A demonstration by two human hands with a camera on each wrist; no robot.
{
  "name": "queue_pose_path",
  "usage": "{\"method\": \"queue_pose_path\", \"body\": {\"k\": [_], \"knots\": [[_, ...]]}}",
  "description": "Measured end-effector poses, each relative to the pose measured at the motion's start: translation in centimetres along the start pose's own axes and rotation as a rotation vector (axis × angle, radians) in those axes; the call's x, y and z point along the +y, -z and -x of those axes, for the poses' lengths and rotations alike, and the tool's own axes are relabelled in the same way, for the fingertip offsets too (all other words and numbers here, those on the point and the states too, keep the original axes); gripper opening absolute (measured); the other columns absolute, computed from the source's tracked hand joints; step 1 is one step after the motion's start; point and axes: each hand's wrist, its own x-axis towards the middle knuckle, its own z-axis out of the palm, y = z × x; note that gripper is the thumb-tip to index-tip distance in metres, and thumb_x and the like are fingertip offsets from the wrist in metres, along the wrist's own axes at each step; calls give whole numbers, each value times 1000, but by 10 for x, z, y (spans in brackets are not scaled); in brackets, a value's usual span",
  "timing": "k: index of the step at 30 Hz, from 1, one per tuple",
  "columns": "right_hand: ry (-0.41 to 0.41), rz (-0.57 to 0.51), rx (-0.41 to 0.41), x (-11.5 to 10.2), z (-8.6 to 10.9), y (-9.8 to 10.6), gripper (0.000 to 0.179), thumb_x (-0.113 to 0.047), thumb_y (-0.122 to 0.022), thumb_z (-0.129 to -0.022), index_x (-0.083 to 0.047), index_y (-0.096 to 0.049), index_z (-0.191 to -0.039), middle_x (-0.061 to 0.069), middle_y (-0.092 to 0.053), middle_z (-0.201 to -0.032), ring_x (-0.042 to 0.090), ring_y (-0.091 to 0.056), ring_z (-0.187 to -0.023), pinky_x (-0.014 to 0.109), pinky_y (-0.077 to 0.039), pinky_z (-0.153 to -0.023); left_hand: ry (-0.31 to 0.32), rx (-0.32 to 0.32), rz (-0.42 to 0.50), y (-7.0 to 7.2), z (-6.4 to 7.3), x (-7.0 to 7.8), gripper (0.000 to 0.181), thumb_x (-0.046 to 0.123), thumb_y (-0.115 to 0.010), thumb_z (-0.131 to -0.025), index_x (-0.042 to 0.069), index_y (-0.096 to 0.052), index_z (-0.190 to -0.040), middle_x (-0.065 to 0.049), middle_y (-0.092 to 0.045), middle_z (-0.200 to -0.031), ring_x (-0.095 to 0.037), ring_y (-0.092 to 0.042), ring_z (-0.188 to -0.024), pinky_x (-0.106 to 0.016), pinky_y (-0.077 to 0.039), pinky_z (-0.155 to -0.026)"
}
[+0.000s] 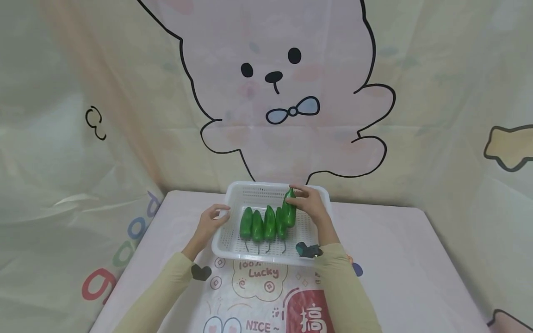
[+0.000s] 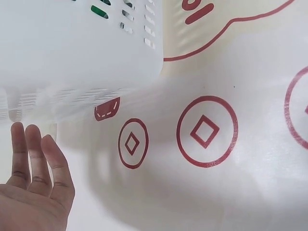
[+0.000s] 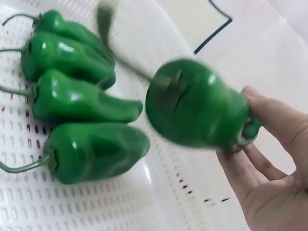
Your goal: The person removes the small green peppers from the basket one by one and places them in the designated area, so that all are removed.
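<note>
My right hand (image 1: pixel 310 203) pinches a green pepper (image 3: pixel 192 106) by its tapered tip, thumb on one side and fingers on the other. In the right wrist view that pepper is raised above the others, its stem end toward the camera. Several more green peppers (image 1: pixel 269 224) lie side by side in a white perforated plastic basket (image 1: pixel 254 254), stems toward me. At the basket's left side, my left hand (image 1: pixel 211 223) has its fingertips close to the rim. The left wrist view shows this hand's fingers (image 2: pixel 57 166) extended and slightly bent, with nothing in them.
The basket stands on a table (image 1: pixel 383 259) with a white printed cover showing red drawings and lettering. Behind the table hangs a sheet (image 1: pixel 287 152) with a cartoon animal. More sheeting (image 1: pixel 50 208) hangs along the left side.
</note>
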Motion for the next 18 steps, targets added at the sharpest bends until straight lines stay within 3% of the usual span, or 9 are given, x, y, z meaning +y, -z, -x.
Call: {"method": "queue_pose_path", "body": {"k": [5, 11, 18], "knots": [[14, -108, -62, -11, 1, -1, 60, -11, -81, -88, -3, -57, -142, 26, -60, -131, 36, -64, -113, 38, -58, -89, -10, -20, 21, 1, 2, 4, 32, 18, -66, -101, 5, -60, -129, -28, -53, -137, -49, -62, -110, -51, -60, -83], [-1, -135, -124, -21, 7, -1, 63, -10, -79, -90, -2, -53, -146, 28, -54, -138, 38, -58, -122, 42, -56, -95, 1, -15, 26, 1, 3, 6, 36, 20, -67, -100, 4, -59, -132, -29, -52, -139, -48, -60, -114, -50, -60, -84], [-17, -142, -136, -28, 14, 3, 61, -10, -80, -90, -4, -55, -145, 27, -53, -138, 38, -56, -124, 40, -56, -95, 42, 3, 28, 0, 1, 1, 37, 23, -69, -99, 8, -61, -131, -27, -55, -136, -44, -62, -111, -47, -60, -83]]}}
